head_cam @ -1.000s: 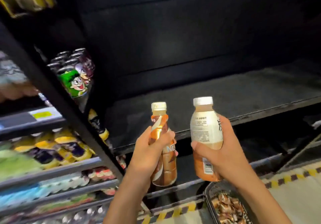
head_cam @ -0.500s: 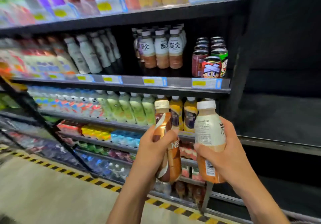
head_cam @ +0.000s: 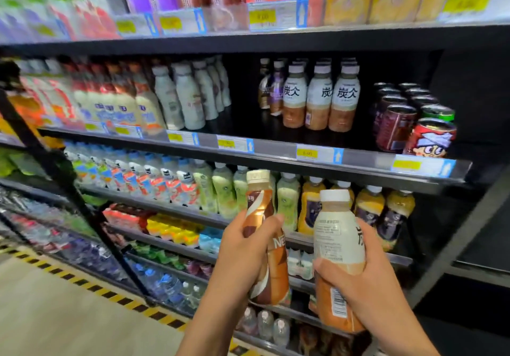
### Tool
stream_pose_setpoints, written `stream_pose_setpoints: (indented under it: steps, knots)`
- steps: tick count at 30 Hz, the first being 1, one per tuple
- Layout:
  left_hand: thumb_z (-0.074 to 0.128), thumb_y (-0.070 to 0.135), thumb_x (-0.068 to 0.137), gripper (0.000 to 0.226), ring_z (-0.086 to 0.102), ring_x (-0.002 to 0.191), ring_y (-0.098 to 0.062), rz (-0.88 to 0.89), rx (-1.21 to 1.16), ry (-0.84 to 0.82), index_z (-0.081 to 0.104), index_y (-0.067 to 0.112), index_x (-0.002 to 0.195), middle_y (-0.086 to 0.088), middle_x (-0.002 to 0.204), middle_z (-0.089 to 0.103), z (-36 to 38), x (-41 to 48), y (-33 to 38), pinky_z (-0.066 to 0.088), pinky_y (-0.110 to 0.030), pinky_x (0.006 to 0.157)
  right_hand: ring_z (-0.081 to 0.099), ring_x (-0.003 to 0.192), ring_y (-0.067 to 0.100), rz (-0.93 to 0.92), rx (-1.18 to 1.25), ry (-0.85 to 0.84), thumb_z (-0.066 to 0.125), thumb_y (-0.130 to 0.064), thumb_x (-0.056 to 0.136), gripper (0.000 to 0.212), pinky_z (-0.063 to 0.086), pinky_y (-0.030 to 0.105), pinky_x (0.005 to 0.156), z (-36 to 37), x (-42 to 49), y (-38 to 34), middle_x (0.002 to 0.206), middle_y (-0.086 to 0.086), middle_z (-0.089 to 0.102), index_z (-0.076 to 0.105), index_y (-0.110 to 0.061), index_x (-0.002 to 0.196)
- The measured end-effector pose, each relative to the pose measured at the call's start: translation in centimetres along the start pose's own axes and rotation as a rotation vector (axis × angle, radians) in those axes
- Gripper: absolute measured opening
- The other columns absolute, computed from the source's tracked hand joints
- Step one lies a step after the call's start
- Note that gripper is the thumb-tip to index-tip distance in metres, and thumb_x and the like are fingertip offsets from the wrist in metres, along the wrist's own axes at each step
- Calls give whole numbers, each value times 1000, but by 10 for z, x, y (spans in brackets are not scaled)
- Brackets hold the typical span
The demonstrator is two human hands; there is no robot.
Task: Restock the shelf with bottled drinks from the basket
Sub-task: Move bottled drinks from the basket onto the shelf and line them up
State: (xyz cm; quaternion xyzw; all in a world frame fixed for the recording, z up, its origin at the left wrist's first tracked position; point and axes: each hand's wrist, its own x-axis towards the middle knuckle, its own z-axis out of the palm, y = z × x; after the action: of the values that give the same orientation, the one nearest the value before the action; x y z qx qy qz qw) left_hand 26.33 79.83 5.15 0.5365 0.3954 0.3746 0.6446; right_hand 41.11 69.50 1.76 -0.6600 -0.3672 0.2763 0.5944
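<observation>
My left hand (head_cam: 242, 253) grips a brown-and-gold coffee bottle (head_cam: 266, 234) with a cream cap, held upright. My right hand (head_cam: 367, 278) grips a white-and-tan milk-tea bottle (head_cam: 338, 245) with a white cap, barcode facing me. Both bottles are held side by side in front of the stocked shelf unit (head_cam: 303, 159). Matching white-and-tan bottles (head_cam: 320, 98) stand in rows on the shelf above my hands, with a dark gap to their left. The basket is out of view.
Red and green cans (head_cam: 414, 123) stand at the right end of that shelf. Green and yellow drink bottles (head_cam: 367, 209) fill the shelf behind my hands. A black diagonal door frame (head_cam: 69, 187) crosses the left side. Yellow-black floor tape (head_cam: 82, 282) runs along the base.
My view has swung left from the dark bare shelf bay to the stocked shelves. Both hands keep the same bottles, now slightly lower and closer to the stocked unit.
</observation>
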Motion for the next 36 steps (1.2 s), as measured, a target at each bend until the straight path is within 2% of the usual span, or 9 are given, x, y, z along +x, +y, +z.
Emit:
stream_pose_setpoints:
  steps: [4, 9, 16, 20, 22, 25, 28, 31, 36]
  knots:
    - [75, 34, 82, 11, 70, 79, -39, 47, -22, -19, 69, 26, 81, -21, 88, 69, -10, 40, 11, 58, -50, 78, 61, 84, -11, -30, 6, 29, 83, -22, 74, 68, 47, 12, 61, 19, 31, -9, 110, -18, 59, 40, -50, 118]
    - [73, 27, 85, 11, 66, 67, -26, 108, -57, -69, 68, 19, 91, -8, 73, 67, -22, 95, 51, 56, -39, 67, 61, 85, -9, -86, 31, 78, 82, -28, 74, 62, 47, 19, 66, 41, 77, -36, 102, -22, 61, 42, -58, 110]
    - [75, 39, 83, 29, 64, 68, -25, 115, -42, -145, 65, 17, 100, -8, 75, 65, -30, 164, 100, 54, -40, 70, 66, 89, 0, -167, 3, 74, 82, -31, 72, 70, 52, 25, 70, 61, 140, -78, 108, -17, 63, 43, -48, 127]
    - [67, 49, 78, 36, 63, 70, -24, 96, 28, -153, 62, 16, 91, -7, 76, 66, -28, 203, 120, 54, -41, 77, 69, 80, 4, -146, 11, 179, 84, -32, 67, 64, 54, 29, 67, 65, 172, -103, 102, -11, 67, 52, -33, 123]
    - [54, 38, 88, 26, 60, 61, -20, 102, 2, -197, 61, 17, 74, -4, 66, 64, -27, 224, 127, 52, -34, 71, 71, 77, 9, -103, 3, 219, 83, -41, 59, 57, 56, 33, 66, 67, 188, -113, 95, -7, 70, 58, -30, 110]
    - [45, 25, 93, 37, 56, 55, -17, 80, -29, -198, 62, 21, 61, 1, 55, 61, -23, 259, 139, 48, -30, 65, 70, 68, 9, -55, 61, 235, 80, -40, 62, 48, 54, 30, 57, 70, 209, -122, 88, -3, 72, 60, -25, 103]
    - [50, 20, 97, 21, 62, 64, -20, 76, -42, -161, 63, 15, 82, -5, 73, 69, -13, 305, 144, 53, -36, 77, 70, 66, 9, -41, 83, 268, 84, -30, 70, 47, 54, 28, 54, 75, 229, -125, 90, 1, 71, 56, -19, 106]
    - [65, 25, 92, 13, 66, 86, -25, 125, 154, -76, 63, 14, 97, -12, 105, 71, -10, 355, 143, 54, -45, 94, 73, 72, 15, -28, 72, 301, 87, -28, 66, 45, 61, 35, 61, 80, 252, -122, 89, 3, 74, 64, -17, 102]
    - [73, 27, 83, 41, 70, 91, -18, 257, 375, -114, 61, 12, 119, -2, 104, 71, -10, 404, 126, 54, -31, 80, 71, 83, 10, -31, -14, 324, 90, -21, 61, 48, 59, 31, 71, 85, 281, -108, 96, -5, 74, 66, -22, 103]
